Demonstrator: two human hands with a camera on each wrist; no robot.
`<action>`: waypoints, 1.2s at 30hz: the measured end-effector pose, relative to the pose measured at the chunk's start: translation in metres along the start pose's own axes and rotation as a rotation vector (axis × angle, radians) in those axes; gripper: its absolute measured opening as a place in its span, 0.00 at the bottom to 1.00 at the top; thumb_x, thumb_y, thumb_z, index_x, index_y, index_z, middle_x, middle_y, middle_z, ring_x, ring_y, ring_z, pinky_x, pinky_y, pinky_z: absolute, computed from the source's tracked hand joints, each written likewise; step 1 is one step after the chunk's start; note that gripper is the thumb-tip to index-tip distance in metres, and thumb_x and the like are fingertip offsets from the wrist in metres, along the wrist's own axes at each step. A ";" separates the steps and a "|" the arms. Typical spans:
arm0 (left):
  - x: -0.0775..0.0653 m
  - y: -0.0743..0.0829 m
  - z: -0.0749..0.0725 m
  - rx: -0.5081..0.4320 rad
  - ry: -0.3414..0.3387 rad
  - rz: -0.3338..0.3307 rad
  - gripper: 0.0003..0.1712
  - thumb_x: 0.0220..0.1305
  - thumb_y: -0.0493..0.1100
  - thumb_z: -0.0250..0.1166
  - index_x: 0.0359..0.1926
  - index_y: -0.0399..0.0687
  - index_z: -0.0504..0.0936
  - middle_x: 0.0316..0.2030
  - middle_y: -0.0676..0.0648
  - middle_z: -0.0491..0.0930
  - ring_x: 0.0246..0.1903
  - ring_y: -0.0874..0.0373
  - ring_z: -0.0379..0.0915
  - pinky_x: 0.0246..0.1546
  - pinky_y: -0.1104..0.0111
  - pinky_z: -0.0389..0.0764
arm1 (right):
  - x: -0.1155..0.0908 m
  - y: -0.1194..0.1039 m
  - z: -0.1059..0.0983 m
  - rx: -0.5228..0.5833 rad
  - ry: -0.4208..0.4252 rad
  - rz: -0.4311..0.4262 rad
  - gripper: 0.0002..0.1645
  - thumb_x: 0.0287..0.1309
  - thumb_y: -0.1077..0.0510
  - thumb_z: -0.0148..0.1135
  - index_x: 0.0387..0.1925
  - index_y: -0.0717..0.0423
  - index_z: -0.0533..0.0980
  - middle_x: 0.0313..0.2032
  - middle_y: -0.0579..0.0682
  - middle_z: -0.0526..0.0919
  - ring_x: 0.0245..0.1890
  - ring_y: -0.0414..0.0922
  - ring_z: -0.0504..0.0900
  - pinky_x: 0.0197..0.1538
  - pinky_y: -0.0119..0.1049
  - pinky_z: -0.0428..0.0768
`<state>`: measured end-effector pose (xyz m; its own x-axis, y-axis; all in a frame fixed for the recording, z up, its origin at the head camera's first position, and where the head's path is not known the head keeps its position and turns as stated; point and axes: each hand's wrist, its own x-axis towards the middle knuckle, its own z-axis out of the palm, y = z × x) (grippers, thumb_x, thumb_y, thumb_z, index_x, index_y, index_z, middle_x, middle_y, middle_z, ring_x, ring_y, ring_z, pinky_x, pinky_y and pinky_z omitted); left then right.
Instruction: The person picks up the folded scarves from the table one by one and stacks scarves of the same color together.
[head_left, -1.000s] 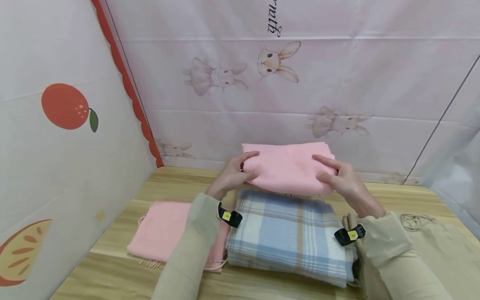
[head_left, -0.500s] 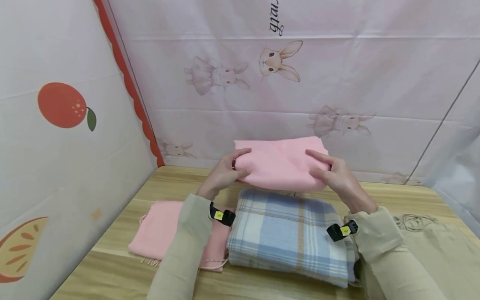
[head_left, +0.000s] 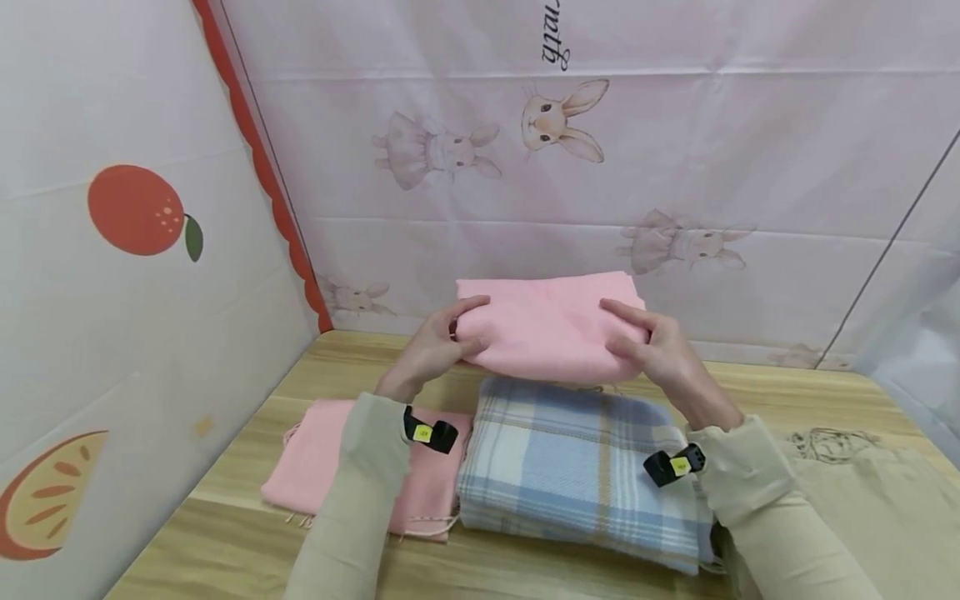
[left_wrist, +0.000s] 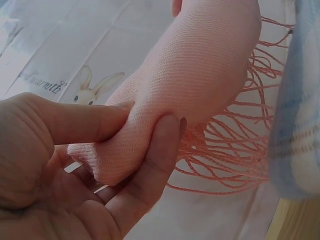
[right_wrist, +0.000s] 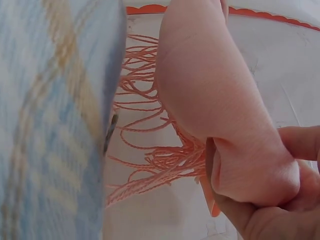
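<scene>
A folded pink scarf [head_left: 547,325] is held up behind a folded blue-and-white plaid blanket [head_left: 547,458]. My left hand [head_left: 433,346] pinches the scarf's left end between thumb and fingers. At the opposite end my right hand [head_left: 667,350] grips it the same way. Pink fringe [left_wrist: 225,155] hangs from the scarf's underside in the left wrist view. The right wrist view shows the scarf [right_wrist: 215,90] with more fringe [right_wrist: 155,150], beside the blanket's edge [right_wrist: 60,120]. Left of the blanket, a second folded pink cloth [head_left: 307,458] with tassels lies partly under my left forearm.
A beige cloth item [head_left: 870,500] with a line drawing lies at the right, partly behind my right forearm. The wooden table [head_left: 225,517] meets a back wall hung with rabbit-print cloth [head_left: 465,75]. A fruit-print sheet [head_left: 67,333] covers the left wall.
Both hands have moved left with the scarf and slightly up, keeping their hold. The plaid blanket and the second pink cloth have stayed put.
</scene>
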<state>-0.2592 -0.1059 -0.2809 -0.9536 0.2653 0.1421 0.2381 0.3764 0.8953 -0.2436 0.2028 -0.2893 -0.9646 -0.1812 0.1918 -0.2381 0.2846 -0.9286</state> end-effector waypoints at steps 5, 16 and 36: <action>-0.006 0.003 -0.005 -0.008 -0.003 -0.008 0.36 0.68 0.33 0.65 0.75 0.53 0.69 0.61 0.39 0.73 0.41 0.54 0.73 0.39 0.67 0.75 | -0.001 -0.003 0.004 0.006 -0.004 0.000 0.35 0.66 0.68 0.61 0.73 0.58 0.66 0.74 0.66 0.56 0.70 0.53 0.56 0.48 0.19 0.70; -0.019 -0.003 -0.018 -0.068 -0.013 -0.012 0.36 0.69 0.31 0.64 0.75 0.52 0.67 0.56 0.34 0.75 0.36 0.54 0.79 0.41 0.63 0.83 | -0.004 -0.009 0.024 0.022 0.018 0.003 0.34 0.68 0.68 0.60 0.74 0.57 0.66 0.75 0.62 0.56 0.68 0.51 0.58 0.45 0.20 0.70; -0.052 -0.015 -0.055 -0.031 0.022 0.004 0.37 0.69 0.32 0.65 0.76 0.52 0.66 0.50 0.36 0.75 0.35 0.51 0.82 0.45 0.56 0.84 | -0.004 -0.016 0.067 0.090 0.021 -0.043 0.34 0.67 0.70 0.60 0.73 0.56 0.69 0.75 0.59 0.60 0.49 0.52 0.70 0.35 0.26 0.72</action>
<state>-0.2234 -0.1738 -0.2788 -0.9567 0.2468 0.1543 0.2360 0.3478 0.9074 -0.2285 0.1356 -0.2961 -0.9560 -0.1716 0.2377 -0.2691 0.1915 -0.9439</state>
